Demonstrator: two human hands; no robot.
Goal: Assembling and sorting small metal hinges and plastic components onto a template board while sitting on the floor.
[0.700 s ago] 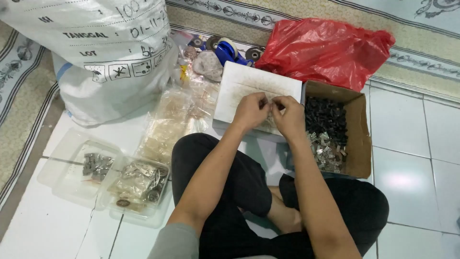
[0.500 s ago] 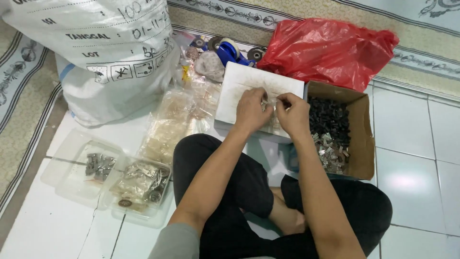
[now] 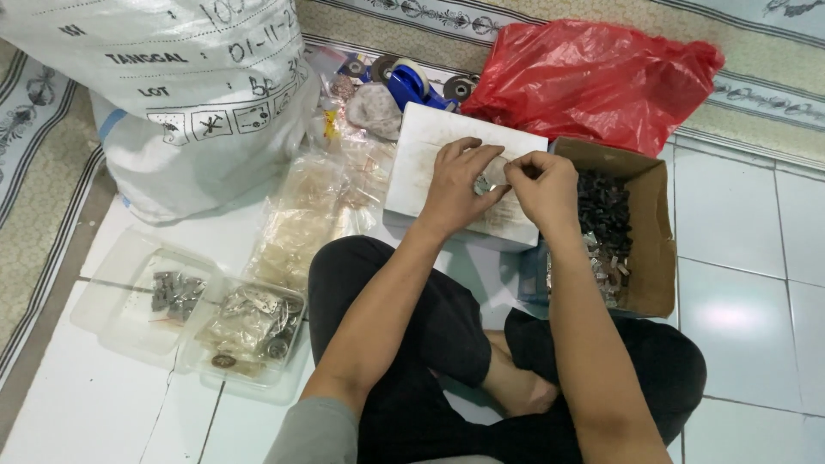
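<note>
I sit cross-legged on a tiled floor. My left hand point(image 3: 458, 184) and my right hand point(image 3: 541, 186) meet over a flat white box point(image 3: 421, 150) in front of my knees. Between their fingertips they pinch a small silvery metal part point(image 3: 484, 184). Just right of my right hand stands an open brown cardboard box point(image 3: 653, 236) with several small dark and silvery metal pieces inside.
A large white woven sack point(image 3: 180, 94) stands at the back left, a red plastic bag point(image 3: 593, 77) at the back right. Clear plastic bags point(image 3: 301, 219) lie left of the white box. Two clear trays point(image 3: 129, 296) with metal parts sit at my left. A blue tape dispenser point(image 3: 411, 84) lies behind.
My hands stay together over the white box, the fingers shifting slightly on the small part. The view has shifted a little.
</note>
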